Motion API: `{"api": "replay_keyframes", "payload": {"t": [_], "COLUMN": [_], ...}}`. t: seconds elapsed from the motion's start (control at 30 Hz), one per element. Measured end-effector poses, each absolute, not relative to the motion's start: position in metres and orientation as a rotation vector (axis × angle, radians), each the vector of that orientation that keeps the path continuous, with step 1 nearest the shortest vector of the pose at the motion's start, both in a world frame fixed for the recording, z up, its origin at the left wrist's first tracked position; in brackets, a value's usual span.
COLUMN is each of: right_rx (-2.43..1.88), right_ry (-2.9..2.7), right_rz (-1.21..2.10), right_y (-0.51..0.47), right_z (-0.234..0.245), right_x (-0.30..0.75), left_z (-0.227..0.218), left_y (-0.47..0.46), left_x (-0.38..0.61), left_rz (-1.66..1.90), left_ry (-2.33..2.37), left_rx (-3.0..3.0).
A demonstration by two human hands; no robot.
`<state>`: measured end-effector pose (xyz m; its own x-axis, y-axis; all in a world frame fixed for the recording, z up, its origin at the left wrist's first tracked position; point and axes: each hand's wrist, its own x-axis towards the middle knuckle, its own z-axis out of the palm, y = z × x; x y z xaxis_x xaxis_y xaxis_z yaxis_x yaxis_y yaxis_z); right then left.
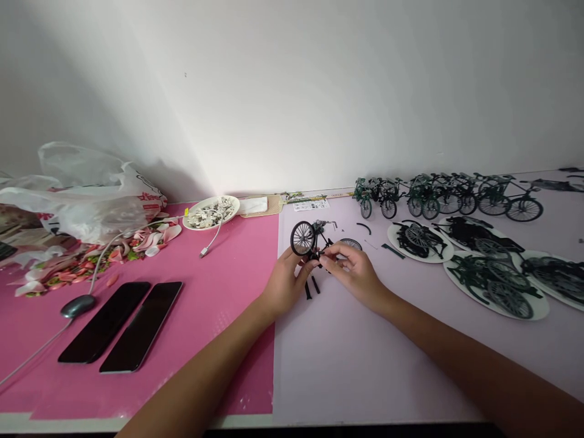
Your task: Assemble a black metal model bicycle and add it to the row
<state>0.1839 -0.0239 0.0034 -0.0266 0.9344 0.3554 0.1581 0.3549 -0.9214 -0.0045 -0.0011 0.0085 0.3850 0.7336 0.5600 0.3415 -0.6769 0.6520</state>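
Between my hands is a small black model bicycle [318, 234], partly built, with one spoked wheel [303, 238] raised at its left and the handlebar at the top. My left hand [283, 281] grips it from the left, thumb and fingers closed near the frame. From the other side my right hand [352, 267] pinches at the same low part of the frame, its fingertips close to the left thumb. Whether a separate small part sits in that pinch is hidden. Thin black strips [311, 287] lie just below the hands. A loose wheel [351, 244] rests behind my right hand.
Assembled model bicycles [456, 194] stand along the wall at right, behind several plates [474, 295] of dark parts. Small black pieces [393, 250] lie nearer. Left are two phones [140, 328], a mouse [77, 306], a plate of pale bits [235, 210], petals and a plastic bag [91, 201].
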Motion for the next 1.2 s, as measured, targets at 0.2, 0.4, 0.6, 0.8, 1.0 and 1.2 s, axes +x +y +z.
{"api": "replay_keyframes", "payload": {"t": [0.2, 0.4, 0.6, 0.8, 1.0, 1.2], "right_rx": [-1.118, -1.22, -1.256, -1.281, -1.276, -1.295], "right_ry": [-1.49, -1.8, -1.973, -1.952, -1.896, -1.83], "right_rz": [0.682, 0.197, 0.026, 0.047, 0.099, 0.178], "right_y": [-0.02, 0.0, 0.009, 0.007, 0.006, 0.005], "right_z": [0.004, -0.011, -0.027, -0.026, -0.024, -0.022], "right_x": [0.192, 0.208, 0.214, 0.213, 0.211, 0.209], "left_z": [0.008, 0.011, 0.002, 0.0, 0.0, -0.001], "left_y": [0.006, 0.011, 0.021, 0.027, 0.025, 0.027], "left_x": [-0.007, -0.011, -0.014, -0.016, -0.017, -0.017], "left_rz": [1.284, 1.368, 1.408, 1.362, 1.307, 1.316], "left_ry": [1.026, 1.146, 1.086, 0.99, 0.909, 0.827], "left_rx": [2.07, 1.853, 1.523, 1.288, 1.193, 1.107]}}
